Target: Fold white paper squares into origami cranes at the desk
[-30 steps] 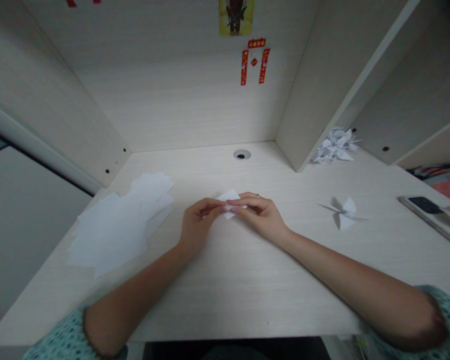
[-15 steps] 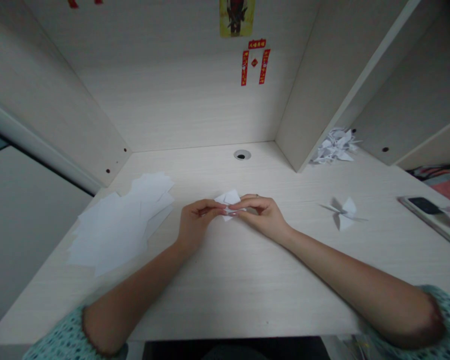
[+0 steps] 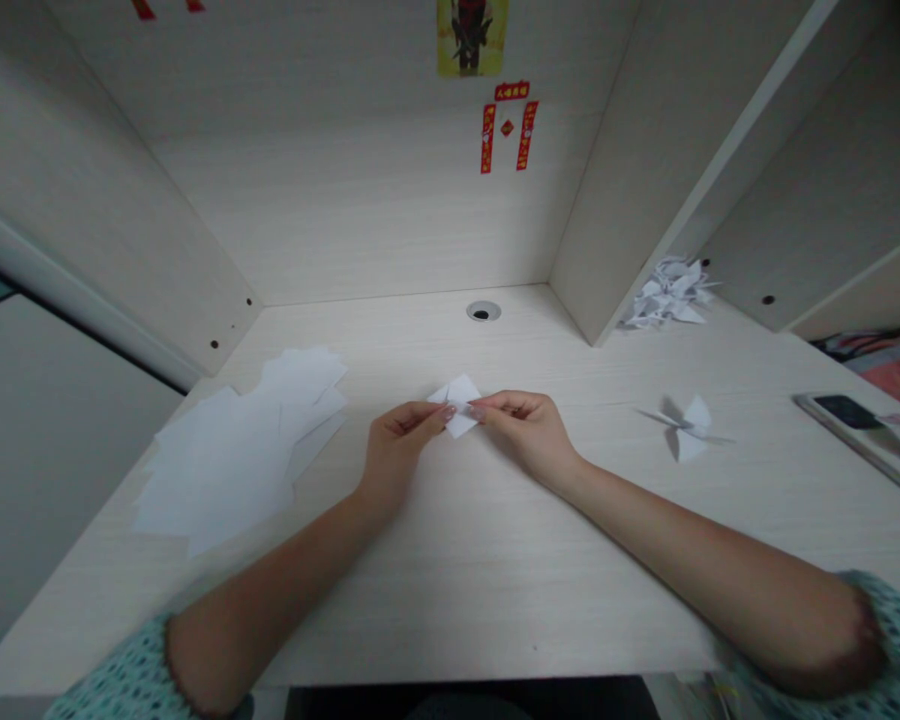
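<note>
A small piece of folded white paper [image 3: 462,390] is held between my two hands, just over the middle of the desk. My left hand [image 3: 401,435] pinches its left side between thumb and fingers. On the right side, the thumb and index finger of my right hand [image 3: 529,425] grip it too. Creased flaps show on the paper, though my fingertips hide part of its edges. To the right of my right hand, a finished-looking folded paper figure [image 3: 691,428] with pointed wings stands on the desk.
Loose white paper sheets [image 3: 232,450] lie spread at the left. A heap of folded paper pieces [image 3: 671,292] sits behind the upright divider [image 3: 645,230]. At the right rests a phone [image 3: 855,420] on a flat pale object. A round cable hole [image 3: 484,311] is near the back panel.
My thumbs and fingertips have moved apart a little along the folded paper, so more of its middle shows. It looks more spread out. The other things have stayed in place.
</note>
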Motion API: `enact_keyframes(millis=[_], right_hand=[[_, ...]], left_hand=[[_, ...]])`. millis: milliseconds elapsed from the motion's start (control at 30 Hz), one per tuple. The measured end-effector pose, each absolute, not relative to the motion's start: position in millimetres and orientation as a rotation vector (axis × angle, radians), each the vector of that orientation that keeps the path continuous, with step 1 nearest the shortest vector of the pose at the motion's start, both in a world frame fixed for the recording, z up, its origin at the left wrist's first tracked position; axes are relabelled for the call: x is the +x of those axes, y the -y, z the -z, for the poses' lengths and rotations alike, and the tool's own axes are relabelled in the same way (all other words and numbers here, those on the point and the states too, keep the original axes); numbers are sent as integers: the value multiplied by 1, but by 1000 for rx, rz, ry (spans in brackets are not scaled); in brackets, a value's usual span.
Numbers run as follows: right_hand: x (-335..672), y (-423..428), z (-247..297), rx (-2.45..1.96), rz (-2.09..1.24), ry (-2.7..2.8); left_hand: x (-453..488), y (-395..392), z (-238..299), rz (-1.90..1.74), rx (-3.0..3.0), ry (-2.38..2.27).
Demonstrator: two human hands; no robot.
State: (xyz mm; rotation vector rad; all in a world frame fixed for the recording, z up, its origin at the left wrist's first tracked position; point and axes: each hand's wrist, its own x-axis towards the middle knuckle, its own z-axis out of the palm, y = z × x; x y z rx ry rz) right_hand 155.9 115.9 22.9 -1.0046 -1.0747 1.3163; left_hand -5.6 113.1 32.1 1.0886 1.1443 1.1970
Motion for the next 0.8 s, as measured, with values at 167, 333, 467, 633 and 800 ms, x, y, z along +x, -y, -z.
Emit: enact_keyframes(millis=[167,333,467,633,800], right_hand=[[155,-116,-22,-1031,-1297,1060],[155,-114,-24,-1067,-1228,1092],[154,-112,-25,-1065,-1240,1098],[153,-111,-23,-1028,-1293,1055],[152,-112,-22,-975,-1362,979]], left_hand=[[-3,-113,-32,-1190,1033,-1113],[-4,-113,-33,-1199,1023,-1095],[-4,-113,-31,-1235,1039,-1129],[-1,-112,-31,-1262,1013,-1122],[0,-110,-35,-1279,1041,-1136]])
